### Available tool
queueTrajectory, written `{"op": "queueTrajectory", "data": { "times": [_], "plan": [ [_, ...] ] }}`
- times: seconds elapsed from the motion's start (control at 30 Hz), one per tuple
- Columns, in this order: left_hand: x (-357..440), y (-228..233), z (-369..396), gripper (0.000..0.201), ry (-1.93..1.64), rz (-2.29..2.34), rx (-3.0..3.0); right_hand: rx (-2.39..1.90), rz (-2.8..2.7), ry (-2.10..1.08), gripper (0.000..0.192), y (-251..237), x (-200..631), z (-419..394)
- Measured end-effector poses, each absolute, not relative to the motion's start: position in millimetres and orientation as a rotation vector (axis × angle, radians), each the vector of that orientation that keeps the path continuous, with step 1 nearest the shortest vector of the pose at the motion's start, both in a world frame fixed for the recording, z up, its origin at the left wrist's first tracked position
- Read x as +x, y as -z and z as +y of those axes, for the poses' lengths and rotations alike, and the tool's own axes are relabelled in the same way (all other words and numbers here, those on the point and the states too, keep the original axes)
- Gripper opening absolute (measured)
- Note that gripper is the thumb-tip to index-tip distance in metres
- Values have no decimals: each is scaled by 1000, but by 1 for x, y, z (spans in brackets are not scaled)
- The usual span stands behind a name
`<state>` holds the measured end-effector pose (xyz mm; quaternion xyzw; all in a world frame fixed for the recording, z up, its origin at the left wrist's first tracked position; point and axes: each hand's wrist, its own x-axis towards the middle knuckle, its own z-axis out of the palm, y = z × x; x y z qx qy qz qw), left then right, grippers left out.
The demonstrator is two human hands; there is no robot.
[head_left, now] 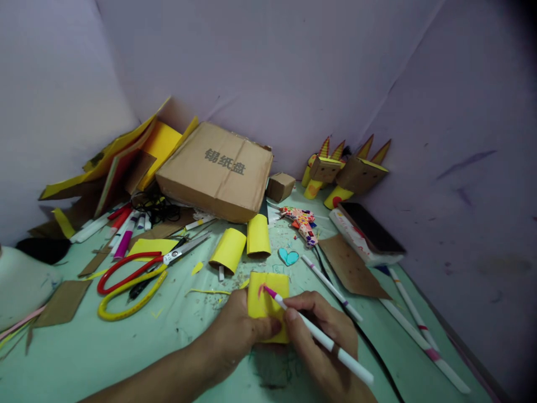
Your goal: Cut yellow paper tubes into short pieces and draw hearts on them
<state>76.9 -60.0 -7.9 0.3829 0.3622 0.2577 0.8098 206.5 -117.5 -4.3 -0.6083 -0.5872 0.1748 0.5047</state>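
My left hand [239,324] grips a yellow paper-covered tube [255,305] near the front of the table, its thumb lying across the lower part. A small pinkish-red mark shows on the tube's upper face. In my right hand [327,336] is a white felt-tip marker [316,333] with a magenta tip, which meets the tube at that mark. Just beyond stand two more yellow tubes, one tilted [229,249] and one upright [258,235]. A blue paper heart [288,257] lies past my right hand.
Scissors [168,257] with red and yellow handles lie left. A cardboard box [216,168] and yellow card sheets [161,148] sit behind. A patterned glue gun [300,221], cardboard animal figures [356,170], a phone [369,226] and several markers [415,313] are on the right.
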Motion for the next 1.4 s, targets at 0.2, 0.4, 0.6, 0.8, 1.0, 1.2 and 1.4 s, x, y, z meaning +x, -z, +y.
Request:
{"op": "queueTrajectory", "data": {
  "times": [0.2,0.4,0.6,0.8,1.0,1.2,1.4],
  "plan": [
    [79,15,-60,37,-558,799,812,-1480,-1397,-360,17,3,207,-117],
    [78,5,-59,37,-537,794,827,-1425,-1448,-453,14,9,209,-117],
    [77,11,-60,40,-548,734,835,-1472,-1362,-516,18,8,202,-120],
    [77,5,-60,38,-545,765,838,-1443,-1393,-502,16,6,205,-118],
    [77,7,-59,38,-545,740,840,-1417,-1456,-523,16,6,208,-119],
    [77,16,-59,39,-549,742,842,-1490,-1363,-459,19,3,202,-119],
    [77,15,-60,39,-552,751,805,-1470,-1322,-487,18,3,202,-118]
  ]
}}
